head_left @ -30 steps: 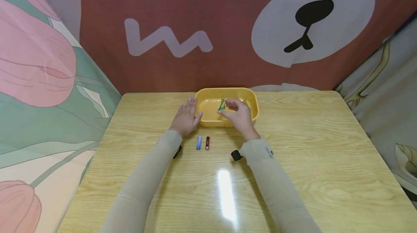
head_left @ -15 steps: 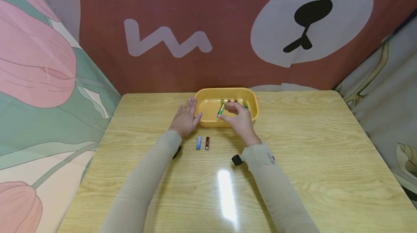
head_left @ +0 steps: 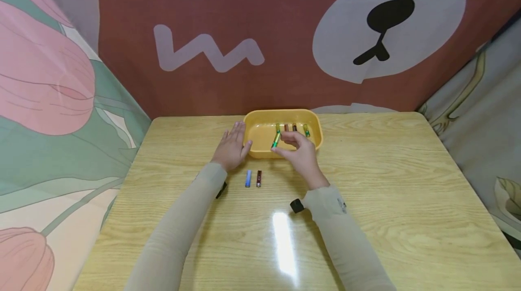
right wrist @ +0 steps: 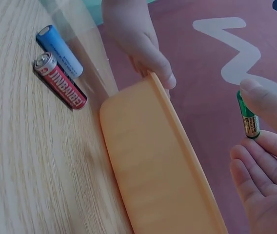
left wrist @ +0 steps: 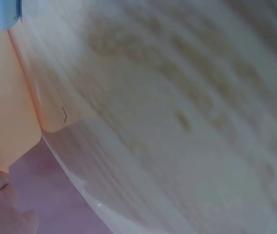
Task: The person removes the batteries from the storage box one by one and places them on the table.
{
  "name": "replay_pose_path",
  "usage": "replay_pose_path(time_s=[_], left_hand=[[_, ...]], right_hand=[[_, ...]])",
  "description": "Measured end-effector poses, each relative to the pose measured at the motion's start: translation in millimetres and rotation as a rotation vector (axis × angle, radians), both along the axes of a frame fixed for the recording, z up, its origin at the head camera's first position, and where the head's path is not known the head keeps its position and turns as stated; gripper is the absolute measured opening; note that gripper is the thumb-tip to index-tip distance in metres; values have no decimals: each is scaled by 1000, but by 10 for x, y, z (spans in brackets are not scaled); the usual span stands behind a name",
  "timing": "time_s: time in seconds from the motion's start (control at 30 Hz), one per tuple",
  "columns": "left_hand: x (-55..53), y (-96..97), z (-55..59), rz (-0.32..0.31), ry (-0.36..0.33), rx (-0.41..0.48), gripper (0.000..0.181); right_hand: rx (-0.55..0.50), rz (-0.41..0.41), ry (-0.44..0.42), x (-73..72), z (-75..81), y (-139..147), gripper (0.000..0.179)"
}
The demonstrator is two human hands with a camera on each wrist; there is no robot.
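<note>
My right hand [head_left: 302,153] pinches a small green and gold battery [head_left: 276,140] by its ends, thumb against fingertips, over the yellow plastic basket [head_left: 266,155]. That battery [right wrist: 248,117] stands tilted in the right wrist view. My left hand [head_left: 230,148] lies at the basket's left end, fingers straight along the outside and thumb at the rim. Inside the basket, along its far side, are a yellow-green battery [head_left: 278,127], a red one [head_left: 286,127], a dark one [head_left: 295,127] and a green and yellow one [head_left: 306,131].
In front of the basket, a blue battery [head_left: 248,178] and a dark red battery [head_left: 258,178] lie side by side on the wooden table [head_left: 390,182]. A printed cloth [head_left: 228,87] hangs right behind the basket and the table's back edge.
My right hand has drawn slightly toward me with the green battery, uncovering batteries at the basket's far side. The left hand and the two batteries on the table have stayed put.
</note>
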State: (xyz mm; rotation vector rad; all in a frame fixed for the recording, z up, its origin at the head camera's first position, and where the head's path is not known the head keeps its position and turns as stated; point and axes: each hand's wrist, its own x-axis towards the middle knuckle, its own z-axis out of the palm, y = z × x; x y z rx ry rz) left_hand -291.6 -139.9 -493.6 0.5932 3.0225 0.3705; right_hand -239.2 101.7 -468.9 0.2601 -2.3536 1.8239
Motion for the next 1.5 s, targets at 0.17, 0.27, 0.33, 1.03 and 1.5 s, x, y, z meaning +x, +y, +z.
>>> replay_pose_path(time_s=[0.17, 0.27, 0.33, 1.03, 1.5], left_hand=[[-7, -3, -8, 1, -2, 7, 70], [-10, -1, -9, -3, 0, 4, 71], [-11, 3, -10, -4, 1, -1, 71], [-13, -14, -34, -10, 36, -21, 71], [9, -9, 0, -6, 23, -19, 72]], right_hand=[[8, 0, 27, 49, -6, 23, 50], [1, 3, 29, 76, -15, 44, 51], [-20, 15, 22, 92, -27, 60, 52], [-86, 93, -9, 332, -179, 33, 48], [-22, 106, -56, 395, -338, 14, 48]])
